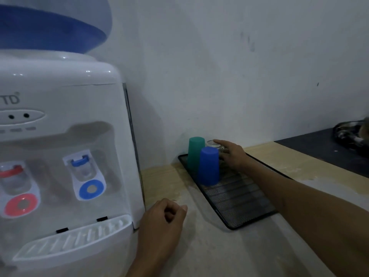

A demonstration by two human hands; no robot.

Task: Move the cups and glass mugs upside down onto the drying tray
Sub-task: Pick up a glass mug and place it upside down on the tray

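A black mesh drying tray [239, 198] lies on the pale counter by the wall. A green cup [195, 152] stands upside down at its far end, and a blue cup [208, 165] stands upside down just in front of it. Behind the blue cup a glass mug [213, 145] sits on the tray, partly hidden. My right hand [232, 154] reaches over the tray and grips the mug from the right, index finger over its top. My left hand [165, 218] rests near the counter beside the dispenser, fingers curled in with nothing in them.
A white water dispenser [65, 148] with red and blue taps fills the left side, right next to my left hand. A dark mat [323, 150] with a tangled metal object [349, 134] lies at the far right. The wall stands directly behind the tray.
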